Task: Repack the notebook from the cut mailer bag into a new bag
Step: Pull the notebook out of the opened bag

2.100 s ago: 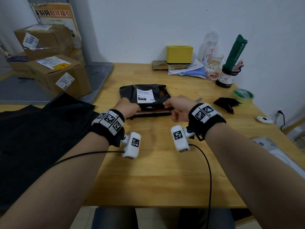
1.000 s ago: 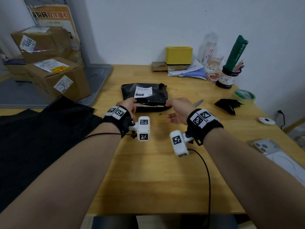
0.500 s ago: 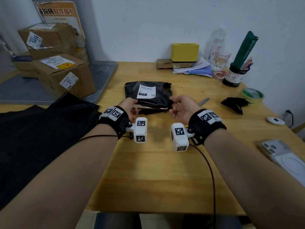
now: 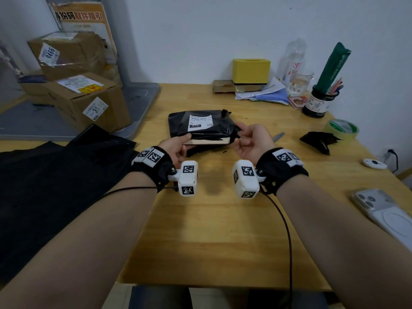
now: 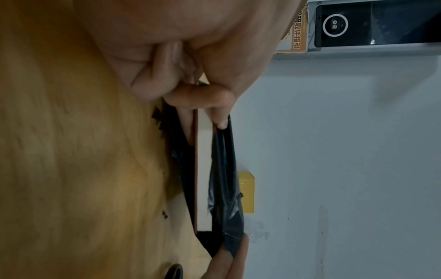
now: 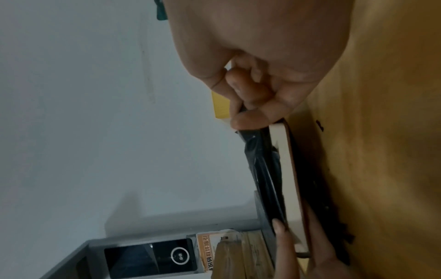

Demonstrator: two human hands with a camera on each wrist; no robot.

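Both hands had pried the cut black plastic mailer bag (image 4: 200, 123) open; left hand (image 4: 172, 146) pinched its upper flap, right hand (image 4: 252, 141) pinched the corner, and the brown-covered notebook (image 4: 207, 141) lay crosswise between them, nearer the left.

Bare table (image 4: 211, 237) from the front edge up to the hands. Left edge: black bags (image 4: 55, 186) overhang. Right edge: phone (image 4: 383, 210), tape roll (image 4: 343, 128), black scrap (image 4: 318, 141). Back edge: yellow box (image 4: 250, 71), papers (image 4: 265, 94), pen pot (image 4: 318, 103).
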